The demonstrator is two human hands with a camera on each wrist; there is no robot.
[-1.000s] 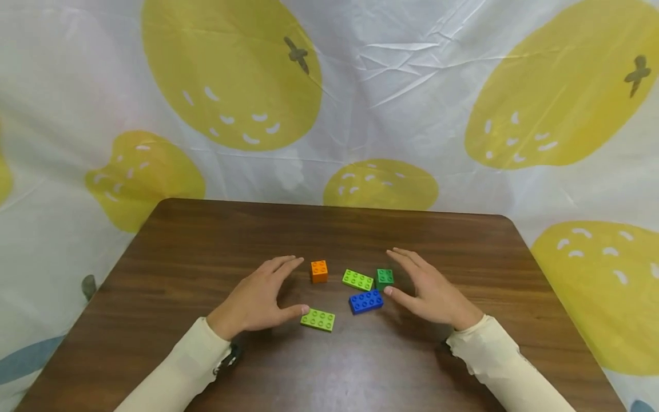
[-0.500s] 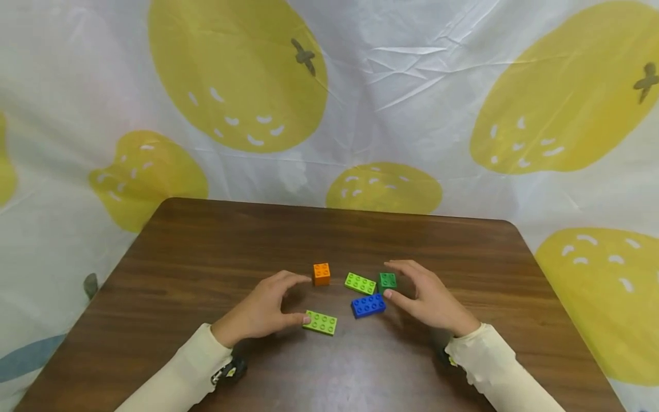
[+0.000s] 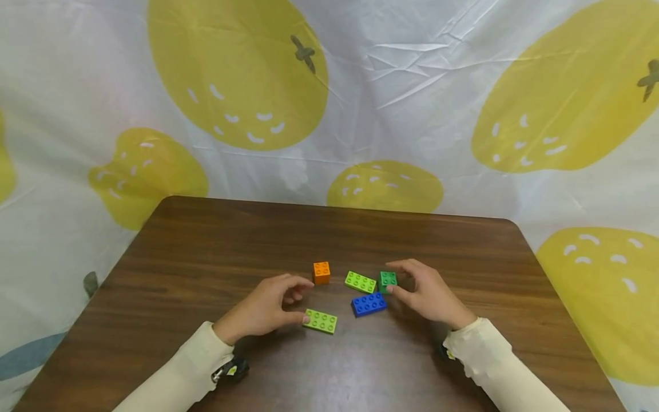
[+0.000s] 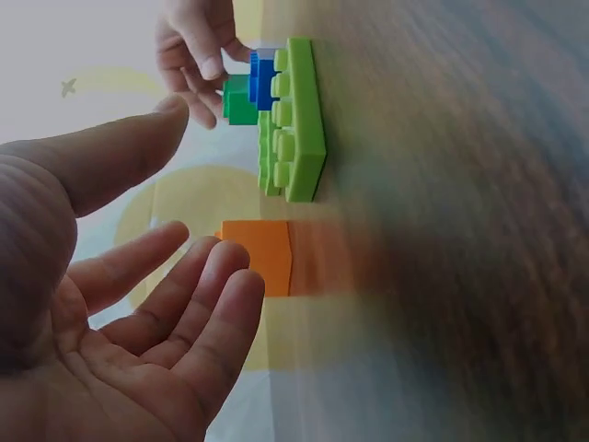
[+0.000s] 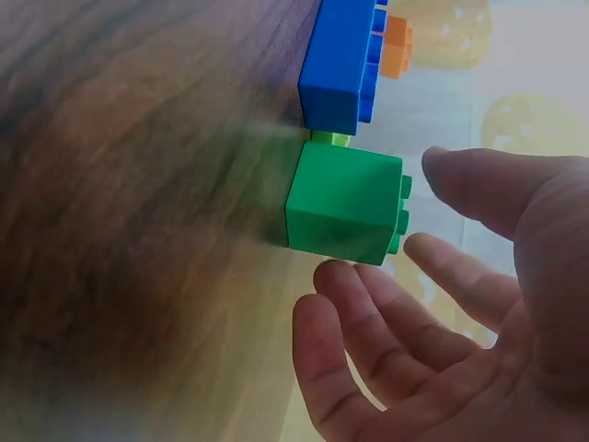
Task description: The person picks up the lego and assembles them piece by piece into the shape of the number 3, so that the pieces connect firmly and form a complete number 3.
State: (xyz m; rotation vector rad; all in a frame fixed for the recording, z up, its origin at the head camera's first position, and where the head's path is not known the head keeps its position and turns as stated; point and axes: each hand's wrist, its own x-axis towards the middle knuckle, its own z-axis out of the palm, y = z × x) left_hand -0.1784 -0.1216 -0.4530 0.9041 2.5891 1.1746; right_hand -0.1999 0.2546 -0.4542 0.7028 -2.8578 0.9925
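Note:
Over the table's left middle, my left hand [image 3: 262,306] has its thumb tip at the left end of a lime toy building brick [image 3: 320,321] and its fingers near a small orange brick [image 3: 321,273]. The left wrist view shows air between that thumb and the fingers. My right hand [image 3: 429,292] curves loosely around a small green brick [image 3: 388,280], with the thumb overlapping its front corner. In the right wrist view, a gap shows between the thumb and the green brick [image 5: 340,198]. Just left of it lie a blue brick [image 3: 368,304] and a second lime brick [image 3: 360,282].
The bricks lie close together on a dark wooden table [image 3: 231,229] with rounded far corners. Behind it hangs a pale cloth [image 3: 391,114] printed with yellow fruit. A dark device [image 3: 230,371] sits at the left wrist.
Both hands have come down closer to the bricks, and their fingers have bent inward. The right hand has drawn nearer the green brick. The bricks stay in place on the table.

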